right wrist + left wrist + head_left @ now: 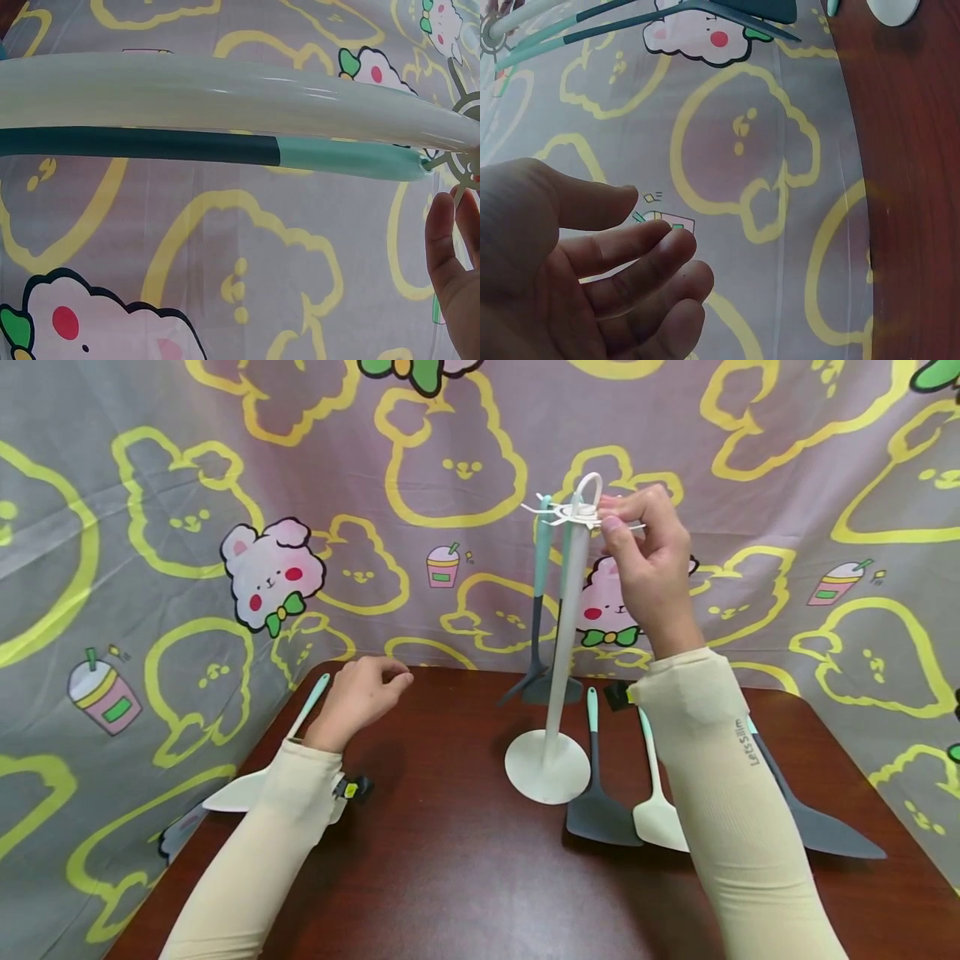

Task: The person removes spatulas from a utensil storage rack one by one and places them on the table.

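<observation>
A white utensil rack [566, 635] stands on the table, with a round base and a ring of hooks on top. My right hand [651, 552] pinches a hook on the ring's right side between thumb and fingers. Two dark grey utensils with mint handles hang from the rack; one hanging utensil [542, 560] is left of the pole, and the other is partly behind it. In the right wrist view a mint handle [349, 156] hangs beside the pole. Over the table's left part, my left hand [363, 693] is raised, fingers loosely bent, holding nothing.
Right of the rack base lie a grey turner [600, 814], a white turner [660, 822] and another grey utensil [832, 831], partly covered by my right arm. A white utensil [238, 793] lies at the table's left edge, behind my left forearm. A patterned curtain [465, 460] borders the table.
</observation>
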### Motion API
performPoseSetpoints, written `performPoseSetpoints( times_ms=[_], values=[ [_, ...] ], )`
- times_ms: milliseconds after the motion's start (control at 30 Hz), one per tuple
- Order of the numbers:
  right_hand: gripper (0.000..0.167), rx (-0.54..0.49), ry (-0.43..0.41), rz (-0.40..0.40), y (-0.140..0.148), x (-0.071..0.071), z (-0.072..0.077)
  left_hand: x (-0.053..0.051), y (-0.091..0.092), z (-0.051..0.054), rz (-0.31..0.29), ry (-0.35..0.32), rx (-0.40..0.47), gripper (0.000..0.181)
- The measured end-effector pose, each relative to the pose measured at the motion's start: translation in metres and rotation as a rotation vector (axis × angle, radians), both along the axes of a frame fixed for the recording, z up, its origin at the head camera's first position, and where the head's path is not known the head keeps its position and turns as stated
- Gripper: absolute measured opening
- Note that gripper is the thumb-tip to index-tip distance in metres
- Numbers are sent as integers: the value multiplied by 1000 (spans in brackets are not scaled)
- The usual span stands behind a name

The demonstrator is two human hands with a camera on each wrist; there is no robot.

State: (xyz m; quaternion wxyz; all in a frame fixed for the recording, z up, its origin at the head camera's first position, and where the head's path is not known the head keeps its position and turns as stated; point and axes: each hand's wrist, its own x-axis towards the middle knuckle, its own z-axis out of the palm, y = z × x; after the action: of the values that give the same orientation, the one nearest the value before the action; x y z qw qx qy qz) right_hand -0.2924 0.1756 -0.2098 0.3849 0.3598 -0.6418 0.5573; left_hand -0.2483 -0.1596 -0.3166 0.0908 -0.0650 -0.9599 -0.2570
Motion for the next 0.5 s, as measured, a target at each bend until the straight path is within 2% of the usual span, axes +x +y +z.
performPoseSetpoints(
  times_ms=[267, 500],
  values=[
    [22, -31, -26, -13, -2, 1, 1, 5, 10, 6, -31, -7, 17, 34],
    [23, -34, -37, -5, -3, 1, 1, 6, 14, 5, -54, 5, 25, 32]
  ],
)
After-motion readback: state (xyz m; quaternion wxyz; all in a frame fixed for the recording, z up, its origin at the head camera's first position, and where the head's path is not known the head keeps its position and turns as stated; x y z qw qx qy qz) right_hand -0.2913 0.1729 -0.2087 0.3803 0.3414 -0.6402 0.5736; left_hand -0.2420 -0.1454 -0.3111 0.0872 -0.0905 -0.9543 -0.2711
